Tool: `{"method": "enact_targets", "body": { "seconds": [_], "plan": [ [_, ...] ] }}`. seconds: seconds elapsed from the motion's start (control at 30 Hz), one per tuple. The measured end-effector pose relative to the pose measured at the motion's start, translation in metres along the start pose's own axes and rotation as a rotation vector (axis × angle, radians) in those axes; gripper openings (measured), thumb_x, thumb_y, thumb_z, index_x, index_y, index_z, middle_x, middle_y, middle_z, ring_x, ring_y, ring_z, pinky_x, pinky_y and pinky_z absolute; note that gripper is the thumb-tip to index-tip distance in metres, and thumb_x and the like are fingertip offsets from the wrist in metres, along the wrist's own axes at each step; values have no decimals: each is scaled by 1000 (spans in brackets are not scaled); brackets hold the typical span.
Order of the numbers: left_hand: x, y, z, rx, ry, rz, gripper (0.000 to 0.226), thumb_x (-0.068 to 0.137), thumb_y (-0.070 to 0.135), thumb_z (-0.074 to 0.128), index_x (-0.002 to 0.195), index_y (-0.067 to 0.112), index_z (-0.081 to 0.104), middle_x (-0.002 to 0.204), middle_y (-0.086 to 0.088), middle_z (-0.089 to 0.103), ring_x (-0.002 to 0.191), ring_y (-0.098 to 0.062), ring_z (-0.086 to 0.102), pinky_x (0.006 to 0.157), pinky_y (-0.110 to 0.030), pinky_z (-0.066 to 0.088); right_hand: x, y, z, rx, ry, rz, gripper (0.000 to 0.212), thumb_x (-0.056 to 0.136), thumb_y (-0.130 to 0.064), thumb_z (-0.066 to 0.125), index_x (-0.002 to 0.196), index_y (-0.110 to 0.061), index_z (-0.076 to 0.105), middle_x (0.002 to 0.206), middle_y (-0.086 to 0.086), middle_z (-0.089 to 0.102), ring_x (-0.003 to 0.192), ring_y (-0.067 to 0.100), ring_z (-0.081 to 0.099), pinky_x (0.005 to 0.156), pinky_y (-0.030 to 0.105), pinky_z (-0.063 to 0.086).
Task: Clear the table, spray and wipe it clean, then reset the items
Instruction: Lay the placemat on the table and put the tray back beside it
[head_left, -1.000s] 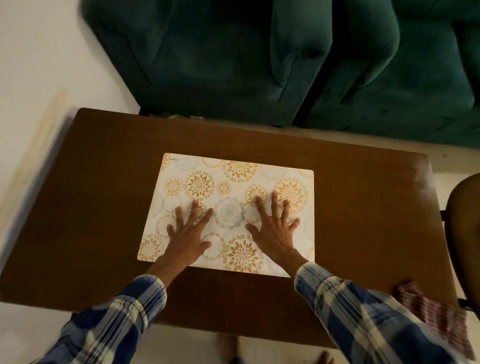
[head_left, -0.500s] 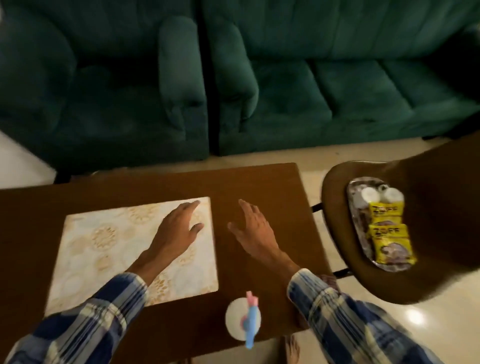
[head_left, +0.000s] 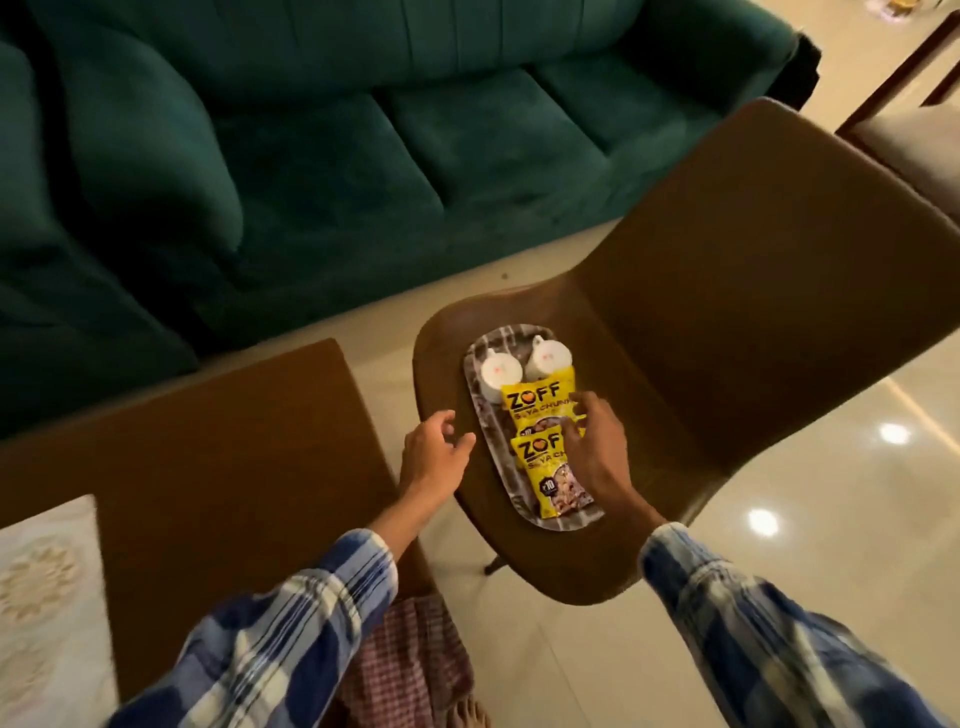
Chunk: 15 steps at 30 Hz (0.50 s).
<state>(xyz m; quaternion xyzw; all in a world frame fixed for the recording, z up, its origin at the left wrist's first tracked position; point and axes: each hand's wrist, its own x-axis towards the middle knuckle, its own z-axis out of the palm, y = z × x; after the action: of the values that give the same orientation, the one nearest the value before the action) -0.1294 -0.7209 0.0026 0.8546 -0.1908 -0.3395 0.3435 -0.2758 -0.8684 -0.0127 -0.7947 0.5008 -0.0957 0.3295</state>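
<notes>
Surroundings: a brown chair (head_left: 727, 312) stands just beside the right end of the wooden table (head_left: 234, 457), with a strip of glossy floor (head_left: 831, 467) between them. A green sofa (head_left: 363, 156) fills the far side. A patterned placemat (head_left: 47, 597) lies on the table at my lower left, blurred. A red checked cloth (head_left: 415, 660) hangs at the table's near right corner, partly under the left sleeve.

The task's thing: an oval tray (head_left: 471, 387) sits on the chair seat, long axis running away from me. At its far end two white cups (head_left: 500, 370) stand upside down, side by side. Two yellow ZOFF packets (head_left: 537, 402) lie flat behind them, the nearer one overlapping the farther.

Nothing stands between the hands and the tray.

Left hand (head_left: 434, 449): just beside the tray's left rim, fingers loosely curled, holding nothing; I cannot tell if it touches the rim.

Right hand (head_left: 597, 452): over the packets, covering the tray's right rim. Fingers bent downward, thumb across the nearer packet. I cannot tell whether they grip anything.
</notes>
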Motion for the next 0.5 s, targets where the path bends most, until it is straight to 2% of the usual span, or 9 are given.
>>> {"method": "enact_targets", "body": {
  "seconds": [0.1,0.2,0.3,0.4,0.47,0.5],
  "plan": [
    [41,-7,48,-1,6,-138,52,94,30,64,141,13,48,133,-8,62,127,-26,53,106,-37,42,48,42,1,-13,17,89,28,101,-15,53,129,-14,59,125,9,62,114,25,59,94,41,49],
    [79,-24,81,-30,-10,-228,59,93,36,63,144,14,44,134,-11,61,127,-31,54,107,-41,44,89,67,7,-71,-68,212,32,103,-21,52,134,-15,56,133,10,60,122,29,57,102,48,49],
    [106,-39,102,-132,-30,-247,49,87,37,67,129,17,53,121,-12,67,106,-34,67,89,-48,57,114,75,14,-101,-256,222,29,105,-27,52,127,-11,60,129,12,65,118,33,61,97,43,50],
    [116,-38,110,-207,-31,-232,33,87,27,71,112,16,53,119,-11,62,101,-31,67,67,-45,63,122,80,21,-138,-263,186,23,103,-17,56,123,-8,61,126,15,66,114,32,62,86,36,46],
    [119,-35,108,-230,-32,-238,26,90,19,69,108,14,51,121,-12,58,98,-34,68,50,-41,61,124,81,25,-195,-252,165,29,101,-10,56,130,-7,57,130,13,63,119,32,59,88,36,44],
    [119,-33,105,-222,-38,-230,23,92,17,66,107,13,50,122,-12,57,96,-36,68,47,-40,60,123,80,26,-225,-242,154,32,101,-9,56,133,-6,56,132,14,62,122,33,59,92,38,46]
  ]
}}
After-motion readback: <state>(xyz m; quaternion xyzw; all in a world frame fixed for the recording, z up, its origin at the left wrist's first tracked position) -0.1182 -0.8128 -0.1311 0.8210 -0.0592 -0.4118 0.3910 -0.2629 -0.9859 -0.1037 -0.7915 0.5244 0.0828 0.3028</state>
